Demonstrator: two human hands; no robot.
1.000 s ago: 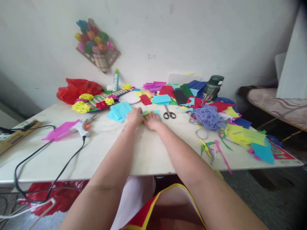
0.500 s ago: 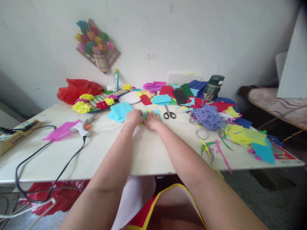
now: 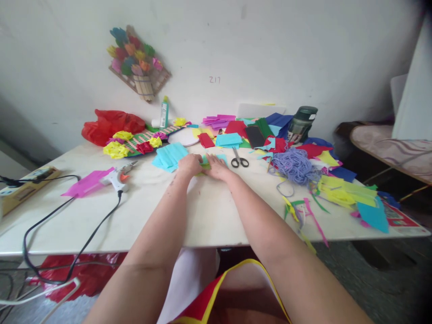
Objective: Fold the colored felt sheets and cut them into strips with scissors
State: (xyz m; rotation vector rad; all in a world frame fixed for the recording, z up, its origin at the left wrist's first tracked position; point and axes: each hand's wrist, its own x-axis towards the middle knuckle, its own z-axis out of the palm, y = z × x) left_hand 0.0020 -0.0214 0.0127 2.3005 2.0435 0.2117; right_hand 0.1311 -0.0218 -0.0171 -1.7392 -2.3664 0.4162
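My left hand [image 3: 191,165] is closed on the edge of a small piece of light blue and yellow-green crepe paper [image 3: 205,163] lying on the table. Pressed flat over the right part of that paper is my right hand [image 3: 216,168], its fingers stretched forward. Both hands partly hide the paper, so its folds cannot be made out. A stack of light blue crepe paper [image 3: 171,155] touches the area just left of my left hand. To the right of my right hand lie black-handled scissors [image 3: 239,160].
A white glue gun [image 3: 117,181] rests on pink paper at left, its cord hanging over the edge near a power strip [image 3: 29,189]. Purple yarn [image 3: 295,165], paper scraps and a dark bottle [image 3: 302,123] crowd the right. A flower-decorated board [image 3: 145,141] lies behind.
My right hand's fingers have shifted slightly on the paper, and a little more yellow-green shows between the hands. The left hand stays almost in place. The view has moved slightly.
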